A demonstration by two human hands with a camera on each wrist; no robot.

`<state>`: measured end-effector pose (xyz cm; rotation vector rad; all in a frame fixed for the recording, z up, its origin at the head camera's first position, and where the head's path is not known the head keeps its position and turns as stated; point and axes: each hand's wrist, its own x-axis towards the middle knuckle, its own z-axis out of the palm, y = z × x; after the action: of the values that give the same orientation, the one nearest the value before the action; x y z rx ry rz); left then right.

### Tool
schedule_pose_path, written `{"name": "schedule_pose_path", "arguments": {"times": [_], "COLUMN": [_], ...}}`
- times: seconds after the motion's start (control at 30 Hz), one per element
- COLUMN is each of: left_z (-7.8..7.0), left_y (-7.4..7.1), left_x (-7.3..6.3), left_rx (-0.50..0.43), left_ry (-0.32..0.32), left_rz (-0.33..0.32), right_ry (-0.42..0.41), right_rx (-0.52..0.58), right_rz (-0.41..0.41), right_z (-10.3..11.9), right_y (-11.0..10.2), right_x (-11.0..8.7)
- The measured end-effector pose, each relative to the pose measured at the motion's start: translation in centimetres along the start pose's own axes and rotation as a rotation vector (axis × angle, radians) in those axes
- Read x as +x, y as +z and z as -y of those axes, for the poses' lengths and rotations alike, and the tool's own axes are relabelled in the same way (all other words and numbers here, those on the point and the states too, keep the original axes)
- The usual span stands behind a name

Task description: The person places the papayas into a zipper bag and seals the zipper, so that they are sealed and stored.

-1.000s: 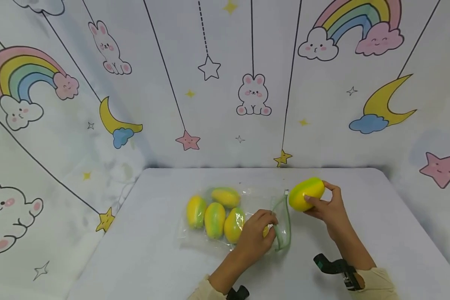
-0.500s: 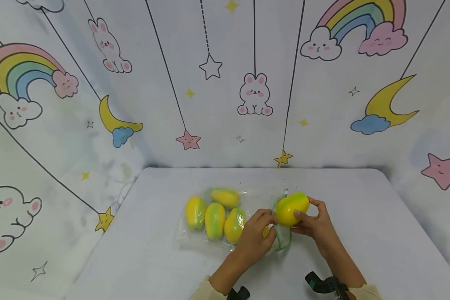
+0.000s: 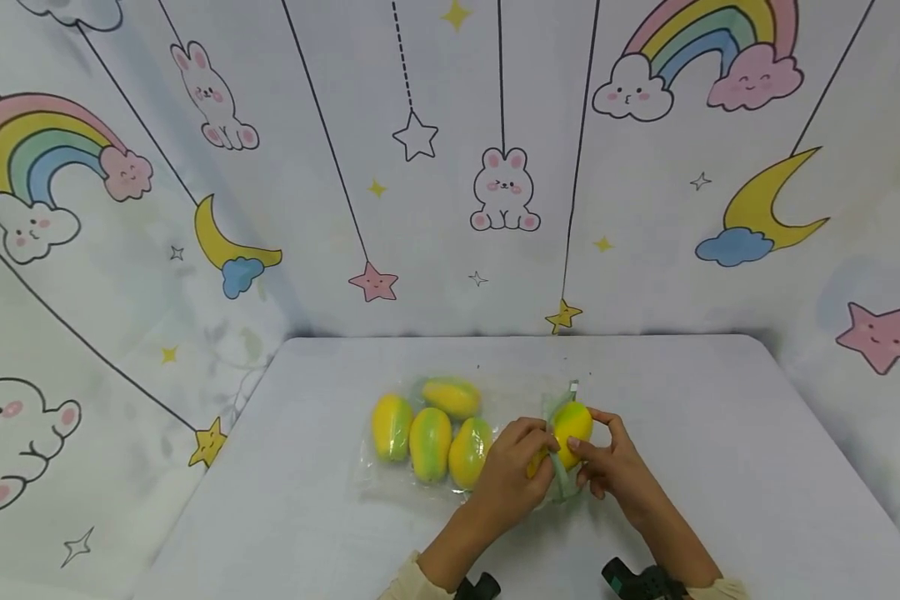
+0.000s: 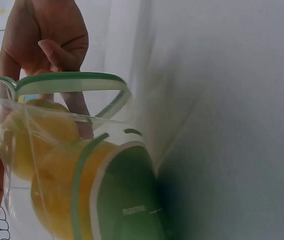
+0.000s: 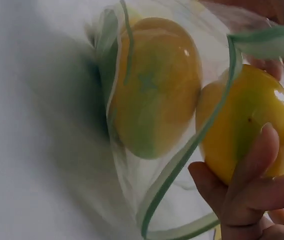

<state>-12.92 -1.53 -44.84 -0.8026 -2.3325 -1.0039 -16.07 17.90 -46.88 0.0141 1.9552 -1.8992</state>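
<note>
A clear zip bag (image 3: 512, 398) with a green-edged mouth lies on the table, holding several yellow-green mangoes (image 3: 430, 444). My left hand (image 3: 508, 468) grips the bag near its mouth on the right side. In the mouth sits another mango (image 3: 576, 427), held by the fingers of my right hand (image 3: 617, 468). The right wrist view shows that mango (image 5: 254, 120) partly past the green rim (image 5: 187, 150), beside a bagged mango (image 5: 154, 95). From the left wrist, the green-edged opening (image 4: 72, 77) stands open, with my right hand (image 4: 47, 37) just beyond it.
The bag rests on a white table (image 3: 292, 525). Behind and beside the table stands a white wall cloth (image 3: 450, 217) printed with rainbows, rabbits, moons and stars. Black wrist cameras (image 3: 641, 579) are strapped on both forearms.
My right hand has moved left and down, bringing the mango from the right of the bag into its mouth. The left hand has kept its grip on the bag.
</note>
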Motion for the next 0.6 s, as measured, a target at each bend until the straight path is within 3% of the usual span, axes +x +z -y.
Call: {"name": "schedule_pose_path", "arguments": {"times": [0.3, 0.43, 0.5, 0.6], "left_z": [-0.2, -0.5, -0.7, -1.1], "left_y": [0.1, 0.6, 0.9, 1.3], "left_x": [-0.5, -1.0, -1.2, -1.3], "left_rx": [-0.002, -0.005, 0.002, -0.016], "left_ry": [0.004, 0.032, 0.052, 0.077], "left_rz": [0.064, 0.106, 0.112, 0.116], "right_ry": [0.025, 0.037, 0.0, -0.122], "right_rx": [0.089, 0.132, 0.144, 0.175], "right_rz": [0.013, -0.037, -0.043, -0.029], "right_z": [-0.5, -0.7, -0.6, -0.4], "right_y": [1.4, 2.5, 3.1, 3.7], "right_x": [1.0, 1.5, 1.8, 2.2]}}
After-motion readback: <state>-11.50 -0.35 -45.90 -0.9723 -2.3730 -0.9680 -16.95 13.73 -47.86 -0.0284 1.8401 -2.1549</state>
